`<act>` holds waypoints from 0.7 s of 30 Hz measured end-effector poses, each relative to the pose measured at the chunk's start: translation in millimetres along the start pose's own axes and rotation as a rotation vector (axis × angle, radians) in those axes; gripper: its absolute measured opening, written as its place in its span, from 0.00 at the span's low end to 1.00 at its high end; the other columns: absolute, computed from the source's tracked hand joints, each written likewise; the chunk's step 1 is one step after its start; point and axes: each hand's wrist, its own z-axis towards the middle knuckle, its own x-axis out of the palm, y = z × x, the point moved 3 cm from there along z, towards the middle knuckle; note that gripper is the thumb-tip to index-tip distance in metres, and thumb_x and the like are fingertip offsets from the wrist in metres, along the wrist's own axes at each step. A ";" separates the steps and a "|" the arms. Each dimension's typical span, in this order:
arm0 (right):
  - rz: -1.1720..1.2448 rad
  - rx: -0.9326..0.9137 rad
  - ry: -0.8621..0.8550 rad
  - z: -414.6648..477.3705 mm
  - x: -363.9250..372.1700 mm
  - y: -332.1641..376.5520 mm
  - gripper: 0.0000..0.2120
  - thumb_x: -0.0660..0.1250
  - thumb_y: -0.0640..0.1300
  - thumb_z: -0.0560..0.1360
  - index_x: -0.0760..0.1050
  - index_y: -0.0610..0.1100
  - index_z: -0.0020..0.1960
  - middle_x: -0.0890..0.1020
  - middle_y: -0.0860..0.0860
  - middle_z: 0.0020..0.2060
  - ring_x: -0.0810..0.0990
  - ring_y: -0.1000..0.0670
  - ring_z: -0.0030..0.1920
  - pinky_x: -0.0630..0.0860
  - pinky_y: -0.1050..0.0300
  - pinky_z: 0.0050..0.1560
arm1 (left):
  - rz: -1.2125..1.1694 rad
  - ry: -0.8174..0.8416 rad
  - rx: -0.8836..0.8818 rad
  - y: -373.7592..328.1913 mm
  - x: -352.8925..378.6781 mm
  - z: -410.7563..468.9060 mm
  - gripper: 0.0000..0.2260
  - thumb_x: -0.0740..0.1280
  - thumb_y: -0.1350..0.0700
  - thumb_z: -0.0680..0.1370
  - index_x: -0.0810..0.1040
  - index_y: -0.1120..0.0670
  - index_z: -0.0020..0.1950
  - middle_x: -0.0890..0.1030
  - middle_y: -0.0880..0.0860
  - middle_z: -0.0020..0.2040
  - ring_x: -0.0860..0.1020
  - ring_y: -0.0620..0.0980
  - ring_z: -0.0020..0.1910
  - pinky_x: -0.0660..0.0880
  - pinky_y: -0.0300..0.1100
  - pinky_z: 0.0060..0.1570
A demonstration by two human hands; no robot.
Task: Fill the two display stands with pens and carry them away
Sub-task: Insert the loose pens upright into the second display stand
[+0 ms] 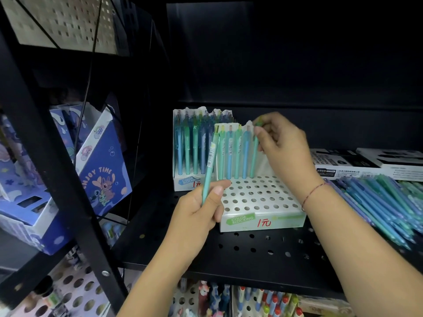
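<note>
A white display stand (263, 221) with many round holes sits on the black shelf, with several teal and blue pens upright in its back row. Behind it on the left, a second stand (183, 183) is packed with pens. My left hand (199, 209) grips a mint-green pen (210, 163), held upright just left of the front stand. My right hand (281, 143) pinches the top of a green pen (254, 154) standing at the right end of the back row. A heap of loose blue and green pens (386, 202) lies on the shelf to the right.
Black-and-white boxes (366, 163) lie at the back right of the perforated black shelf (251, 250). A black upright post (57, 156) stands on the left, with blue cartoon-printed boxes (103, 161) beyond it. More pens and small figures fill the shelf below (263, 300).
</note>
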 end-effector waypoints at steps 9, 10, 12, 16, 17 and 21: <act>-0.147 0.034 0.046 -1.4 2.5 -5.0 0.09 0.63 0.41 0.78 0.74 0.48 0.57 0.77 0.53 0.40 0.79 0.49 0.39 0.78 0.51 0.44 | 0.011 0.013 -0.004 2.3 -0.7 0.2 0.12 0.59 0.51 0.80 0.80 0.48 0.58 0.70 0.47 0.29 0.69 0.37 0.26 0.68 0.27 0.29; -0.154 0.036 0.044 -1.0 2.9 -6.6 0.08 0.64 0.40 0.78 0.75 0.48 0.56 0.77 0.54 0.40 0.79 0.50 0.39 0.78 0.51 0.45 | 0.008 0.016 -0.004 2.1 -0.7 0.0 0.12 0.59 0.51 0.80 0.80 0.48 0.58 0.70 0.47 0.29 0.69 0.37 0.26 0.68 0.27 0.30; -0.180 0.042 0.010 -0.1 1.6 -7.5 0.08 0.64 0.41 0.77 0.77 0.47 0.56 0.77 0.52 0.42 0.76 0.54 0.37 0.76 0.54 0.44 | 0.006 0.021 -0.004 2.0 -0.6 0.0 0.12 0.59 0.51 0.80 0.80 0.48 0.58 0.70 0.47 0.29 0.69 0.38 0.27 0.68 0.27 0.30; -0.080 0.009 -0.099 -3.2 -4.5 9.6 0.07 0.66 0.44 0.77 0.79 0.48 0.54 0.76 0.54 0.44 0.73 0.57 0.35 0.70 0.67 0.40 | 0.017 0.024 -0.001 2.8 -0.6 0.5 0.12 0.59 0.50 0.80 0.80 0.47 0.58 0.70 0.47 0.29 0.70 0.37 0.27 0.68 0.27 0.31; 0.068 0.013 -0.073 -6.0 -4.0 17.7 0.06 0.67 0.44 0.77 0.79 0.48 0.53 0.77 0.54 0.43 0.73 0.58 0.35 0.71 0.68 0.38 | 0.022 0.023 -0.002 2.9 -0.7 0.4 0.12 0.59 0.50 0.80 0.80 0.47 0.57 0.71 0.47 0.29 0.71 0.37 0.28 0.69 0.27 0.31; 0.571 0.108 0.350 -22.2 14.3 48.8 0.09 0.67 0.44 0.76 0.78 0.44 0.56 0.81 0.49 0.40 0.76 0.55 0.31 0.73 0.61 0.30 | 0.060 0.003 0.027 2.2 0.8 0.1 0.11 0.60 0.48 0.79 0.78 0.47 0.40 0.72 0.53 0.30 0.70 0.39 0.29 0.68 0.28 0.31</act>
